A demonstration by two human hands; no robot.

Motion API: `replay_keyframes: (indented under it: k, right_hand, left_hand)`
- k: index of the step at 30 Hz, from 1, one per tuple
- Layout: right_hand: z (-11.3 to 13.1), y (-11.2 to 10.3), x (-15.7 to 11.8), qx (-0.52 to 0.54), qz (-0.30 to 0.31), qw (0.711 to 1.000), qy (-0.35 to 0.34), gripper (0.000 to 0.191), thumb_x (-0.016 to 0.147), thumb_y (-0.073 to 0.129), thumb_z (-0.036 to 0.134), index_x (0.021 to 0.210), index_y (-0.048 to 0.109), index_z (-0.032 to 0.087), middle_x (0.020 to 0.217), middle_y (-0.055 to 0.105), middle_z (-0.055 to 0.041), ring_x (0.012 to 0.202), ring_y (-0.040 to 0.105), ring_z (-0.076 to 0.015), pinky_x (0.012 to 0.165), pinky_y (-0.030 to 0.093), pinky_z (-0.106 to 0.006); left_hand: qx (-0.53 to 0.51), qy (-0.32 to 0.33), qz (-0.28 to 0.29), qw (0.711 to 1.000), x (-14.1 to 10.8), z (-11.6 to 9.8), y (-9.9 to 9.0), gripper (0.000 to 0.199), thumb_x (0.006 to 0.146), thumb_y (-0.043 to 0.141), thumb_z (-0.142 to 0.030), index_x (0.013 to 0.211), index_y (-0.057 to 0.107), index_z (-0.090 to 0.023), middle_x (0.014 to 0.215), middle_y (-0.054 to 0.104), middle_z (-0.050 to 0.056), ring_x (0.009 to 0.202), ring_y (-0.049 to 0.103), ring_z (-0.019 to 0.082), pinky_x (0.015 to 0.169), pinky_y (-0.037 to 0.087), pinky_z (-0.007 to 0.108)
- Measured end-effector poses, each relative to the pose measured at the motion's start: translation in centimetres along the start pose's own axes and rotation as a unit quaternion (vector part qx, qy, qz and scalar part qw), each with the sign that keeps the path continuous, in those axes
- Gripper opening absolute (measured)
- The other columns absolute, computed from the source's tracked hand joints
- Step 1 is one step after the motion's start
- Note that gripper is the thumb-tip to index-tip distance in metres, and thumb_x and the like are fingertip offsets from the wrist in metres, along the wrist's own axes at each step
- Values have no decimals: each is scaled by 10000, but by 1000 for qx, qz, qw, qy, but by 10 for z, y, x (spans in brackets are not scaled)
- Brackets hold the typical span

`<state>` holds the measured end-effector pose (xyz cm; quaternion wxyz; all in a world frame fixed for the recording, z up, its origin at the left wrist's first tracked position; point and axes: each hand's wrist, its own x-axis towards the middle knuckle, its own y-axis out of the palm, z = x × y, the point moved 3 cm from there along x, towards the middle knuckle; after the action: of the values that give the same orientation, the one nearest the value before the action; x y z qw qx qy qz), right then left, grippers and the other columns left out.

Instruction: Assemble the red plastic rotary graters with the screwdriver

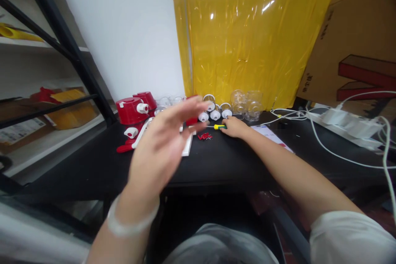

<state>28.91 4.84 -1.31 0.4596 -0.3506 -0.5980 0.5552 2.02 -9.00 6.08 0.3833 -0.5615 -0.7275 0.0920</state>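
Observation:
My left hand (pixel 161 144) is raised in front of the camera with fingers stretched out and nothing in it, slightly blurred. On the black table my right hand (pixel 233 127) closes over one end of a screwdriver with a yellow and green handle (pixel 219 127); its shaft is hidden. A small pile of red pieces (pixel 204 136) lies just left of the handle. Behind it stand several metal-sided cylinders with white ends (pixel 215 114). A white flat piece (pixel 187 147) is partly covered by my left hand.
Red housings with white knobs (pixel 130 110) stand at the back left, near red-and-white handle parts (pixel 126 147). Clear plastic cups (pixel 247 105) are stacked at the back. A printed sheet (pixel 274 137) lies under my right forearm. Right: a white power strip (pixel 349 126) with cables.

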Motion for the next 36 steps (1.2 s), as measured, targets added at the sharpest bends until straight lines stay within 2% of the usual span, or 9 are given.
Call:
replay_keyframes:
  k: [4, 6, 7, 10, 14, 20, 27, 31, 36]
  right_hand:
    - [1, 3, -2, -12, 8, 1000, -1, 424, 962, 525, 468, 1210, 683, 162, 1267, 640, -203, 1190, 639, -339, 945, 515, -410]
    - [1, 4, -2, -15, 11, 1000, 1, 422, 964, 526, 461, 1224, 679, 165, 1273, 639, -201, 1180, 644, -335, 944, 515, -412]
    - [1, 5, -2, -16, 12, 1000, 1, 422, 964, 528, 458, 1229, 677, 166, 1278, 638, -199, 1173, 648, -330, 943, 515, -407]
    - [0, 5, -1, -18, 14, 1000, 2, 430, 966, 527, 461, 1241, 672, 165, 1282, 639, -193, 1164, 650, -321, 936, 516, -392]
    - [0, 5, -1, -22, 14, 1000, 3, 436, 966, 527, 463, 1248, 669, 161, 1280, 636, -198, 1192, 633, -330, 942, 515, -394]
    - [9, 1, -9, -42, 15, 999, 14, 432, 982, 505, 437, 1269, 647, 146, 1317, 604, -229, 1239, 600, -371, 960, 515, -459]
    - [9, 1, -10, -34, 14, 999, 10, 359, 998, 519, 377, 1263, 623, 157, 1329, 617, -210, 1220, 620, -332, 957, 507, -406]
    - [-2, -1, -5, 20, 9, 1000, 12, 346, 983, 565, 396, 1227, 637, 162, 1268, 681, -188, 1141, 670, -305, 911, 499, -363]
    - [-14, -15, -7, 119, -32, 992, 1, 276, 922, 655, 383, 1106, 694, 181, 1081, 758, -136, 966, 710, -267, 805, 476, -312]
  left_hand:
    - [166, 86, 90, 978, 50, -22, 26, 416, 1004, 522, -468, 1283, 637, -182, 1183, 731, 129, 1131, 685, 311, 940, 555, 437]
    - [306, 47, 178, 934, 64, -16, 44, 379, 971, 574, -461, 1131, 697, -140, 1107, 755, 174, 1095, 704, 344, 942, 536, 438]
    - [349, 34, 195, 916, 67, -11, 51, 394, 973, 562, -478, 1107, 704, -135, 1113, 756, 194, 1103, 705, 358, 934, 533, 438]
    - [388, 18, 177, 904, 61, 2, 63, 474, 972, 515, -553, 1179, 668, -155, 1164, 746, 210, 1098, 714, 371, 866, 544, 432]
    - [395, 25, 170, 903, 48, 14, 69, 530, 933, 549, -582, 1259, 597, -167, 1163, 744, 205, 1104, 715, 375, 849, 541, 426]
    - [406, 15, 194, 893, 51, 31, 74, 650, 861, 629, -588, 1293, 561, -106, 1178, 731, 256, 1138, 703, 398, 869, 540, 435]
    - [383, 26, 248, 889, 58, 41, 77, 438, 898, 575, -459, 1094, 719, -94, 1192, 739, 253, 1141, 711, 375, 886, 541, 399]
    - [372, 19, 247, 894, 56, 38, 75, 403, 949, 503, -343, 1193, 659, -63, 1257, 711, 267, 1172, 701, 345, 907, 524, 374]
    - [328, 9, 218, 919, 53, 29, 64, 370, 982, 471, -357, 1211, 567, -83, 1205, 723, 255, 1123, 713, 354, 854, 518, 374]
